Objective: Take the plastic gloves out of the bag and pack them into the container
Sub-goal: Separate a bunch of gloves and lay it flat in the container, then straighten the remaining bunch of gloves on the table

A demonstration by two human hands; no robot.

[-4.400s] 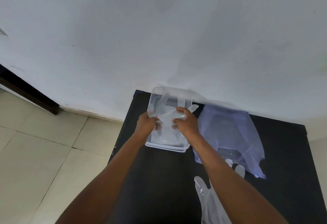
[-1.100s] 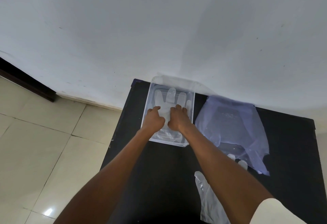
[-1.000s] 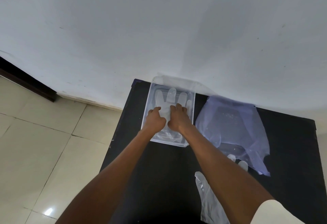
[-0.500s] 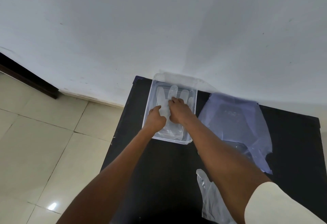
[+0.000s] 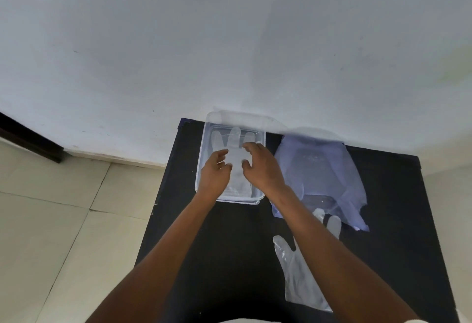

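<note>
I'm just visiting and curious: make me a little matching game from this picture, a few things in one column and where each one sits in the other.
Things:
1. container
2. bag
3. loose glove
4. flat glove

Places:
A. inside the container
B. near part of the table, beside the right forearm
C. far left corner of the table, by the wall
D. right of the container

Pairs: 1-C, 2-D, 3-B, 4-A

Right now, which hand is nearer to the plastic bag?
Right. The right hand hovers over the container's right side, beside the plastic bag; the left hand is over its left side.
</note>
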